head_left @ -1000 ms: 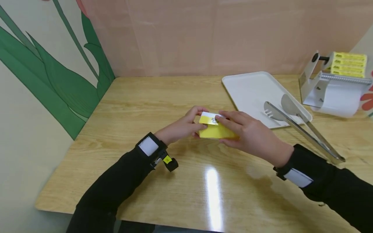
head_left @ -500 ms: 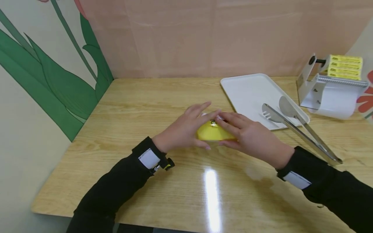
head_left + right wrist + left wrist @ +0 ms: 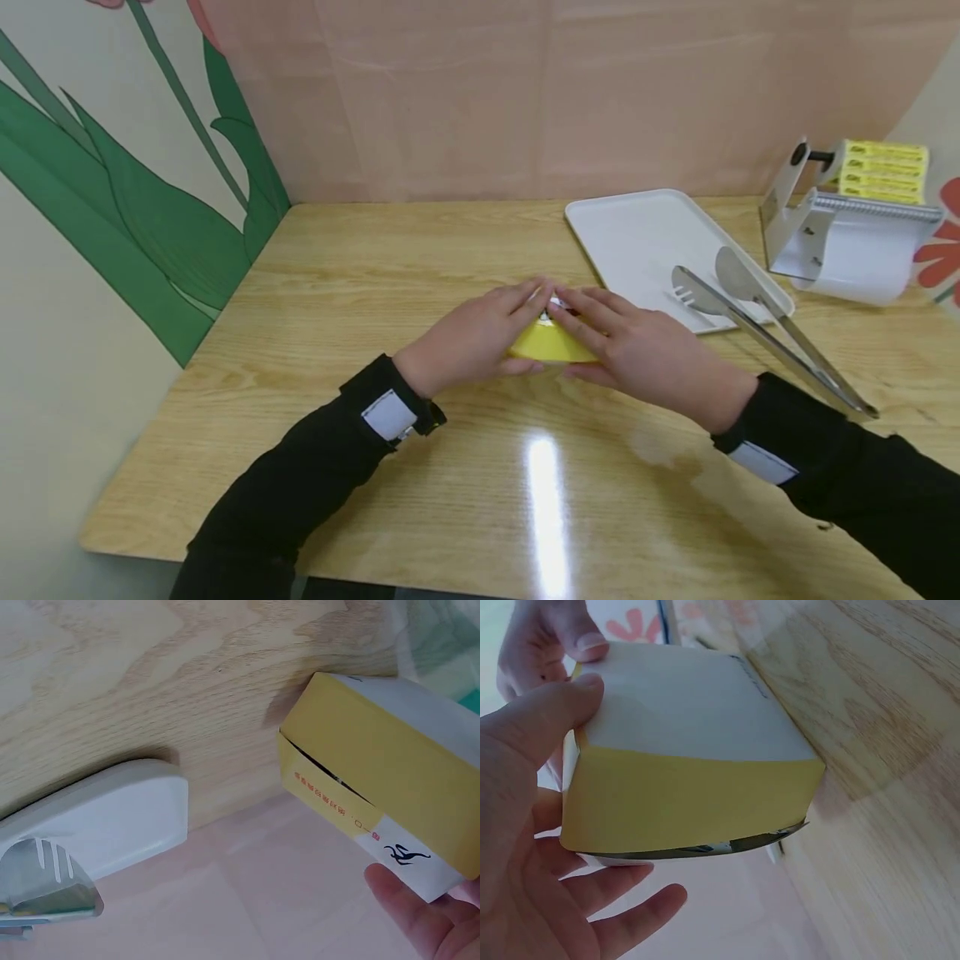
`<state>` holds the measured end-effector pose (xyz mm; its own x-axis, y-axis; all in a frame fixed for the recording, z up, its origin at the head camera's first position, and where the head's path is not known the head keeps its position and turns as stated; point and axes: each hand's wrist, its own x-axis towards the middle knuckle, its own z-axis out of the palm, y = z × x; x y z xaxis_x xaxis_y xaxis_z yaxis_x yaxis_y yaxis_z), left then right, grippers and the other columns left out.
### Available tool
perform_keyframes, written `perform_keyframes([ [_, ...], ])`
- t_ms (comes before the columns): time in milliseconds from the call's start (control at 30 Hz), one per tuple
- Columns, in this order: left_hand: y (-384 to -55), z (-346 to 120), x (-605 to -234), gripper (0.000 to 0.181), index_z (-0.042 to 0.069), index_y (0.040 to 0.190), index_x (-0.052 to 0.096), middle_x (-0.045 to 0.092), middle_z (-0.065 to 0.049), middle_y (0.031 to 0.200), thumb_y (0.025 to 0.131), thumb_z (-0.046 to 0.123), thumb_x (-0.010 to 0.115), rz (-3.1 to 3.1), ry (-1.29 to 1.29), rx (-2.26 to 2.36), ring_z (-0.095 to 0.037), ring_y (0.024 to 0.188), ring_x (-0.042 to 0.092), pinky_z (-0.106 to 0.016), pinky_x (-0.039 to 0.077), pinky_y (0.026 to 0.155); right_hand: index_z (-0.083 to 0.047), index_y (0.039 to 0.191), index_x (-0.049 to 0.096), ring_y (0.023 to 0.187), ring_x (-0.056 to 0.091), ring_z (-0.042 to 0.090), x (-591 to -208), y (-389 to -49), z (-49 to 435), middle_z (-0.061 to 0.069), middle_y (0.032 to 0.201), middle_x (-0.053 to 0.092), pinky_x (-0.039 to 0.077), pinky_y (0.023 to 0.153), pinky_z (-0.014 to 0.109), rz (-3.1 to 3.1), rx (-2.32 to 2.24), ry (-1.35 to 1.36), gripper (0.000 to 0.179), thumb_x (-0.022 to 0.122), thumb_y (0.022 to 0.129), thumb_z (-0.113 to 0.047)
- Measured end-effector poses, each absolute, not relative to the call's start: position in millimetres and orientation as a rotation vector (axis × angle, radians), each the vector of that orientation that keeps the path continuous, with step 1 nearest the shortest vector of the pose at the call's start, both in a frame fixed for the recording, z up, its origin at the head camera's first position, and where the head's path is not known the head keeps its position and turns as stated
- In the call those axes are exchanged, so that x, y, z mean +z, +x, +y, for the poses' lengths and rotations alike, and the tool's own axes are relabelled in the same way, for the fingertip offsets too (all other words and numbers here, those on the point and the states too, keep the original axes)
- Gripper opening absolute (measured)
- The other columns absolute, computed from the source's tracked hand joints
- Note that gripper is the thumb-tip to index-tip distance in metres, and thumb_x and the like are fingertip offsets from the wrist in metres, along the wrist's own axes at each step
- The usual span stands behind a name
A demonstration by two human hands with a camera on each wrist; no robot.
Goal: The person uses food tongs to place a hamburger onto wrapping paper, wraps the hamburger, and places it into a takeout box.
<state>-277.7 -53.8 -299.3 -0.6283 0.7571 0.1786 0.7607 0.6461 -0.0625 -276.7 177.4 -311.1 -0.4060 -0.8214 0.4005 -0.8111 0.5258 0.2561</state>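
A small yellow and white cardboard food box (image 3: 553,343) is held between my two hands over the middle of the table. My left hand (image 3: 468,340) grips its left side, thumb low and fingers up over the lid. From the right, my right hand (image 3: 648,354) holds it the same way, its fingertips meeting the left ones at the top. The left wrist view shows the left thumb on a white face of the box (image 3: 682,712). A dark gap runs along the lid edge there. Red print and a black figure mark the lid flap (image 3: 330,799) in the right wrist view.
A white tray (image 3: 630,233) lies at the back right, with metal serving tongs (image 3: 780,342) resting across its front corner. Behind it stands a label dispenser (image 3: 847,225) with a yellow label roll (image 3: 883,171). The wooden table (image 3: 375,250) meets a pink-covered wall.
My left hand has let go of the box's front left edge, spread its fingers, and taken hold again over the lid. The right hand has stayed nearly in place.
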Motion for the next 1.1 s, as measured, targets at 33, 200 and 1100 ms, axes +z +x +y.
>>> perform_keyframes([
  [33,-277.6,-53.3,-299.4,0.082,0.003,0.145,0.017,0.024,-0.015,0.15,0.088,0.05,0.052,-2.67,-1.251,-0.009,-0.026,0.133,0.033,-0.033,0.032,0.106,-0.003,0.135,0.043,0.116,0.049,0.033,-311.6,-276.7,177.5,0.019,0.135,0.046,0.052,0.075,0.042,-2.279,-0.034,1.332,0.07,0.061,0.083,-0.045],
  [200,-276.1,-50.5,-299.0,0.077,0.0,0.144,0.021,0.03,-0.016,0.146,0.09,0.046,0.05,-2.625,-1.26,0.031,-0.026,0.13,0.038,-0.033,0.034,0.104,-0.003,0.135,0.044,0.117,0.049,0.034,-313.8,-276.2,178.9,0.018,0.134,0.047,0.049,0.082,0.044,-2.262,0.047,1.332,0.066,0.057,0.086,-0.045],
  [1100,-286.1,-55.1,-307.9,0.069,0.015,0.132,0.044,0.047,-0.005,0.131,0.074,0.037,0.074,-2.76,-1.134,-0.301,-0.019,0.117,0.046,-0.031,0.04,0.099,-0.01,0.133,0.039,0.084,0.06,0.025,-333.0,-283.1,182.2,0.016,0.128,0.039,0.054,0.066,0.033,-2.677,0.373,1.042,0.078,0.08,0.069,-0.026],
])
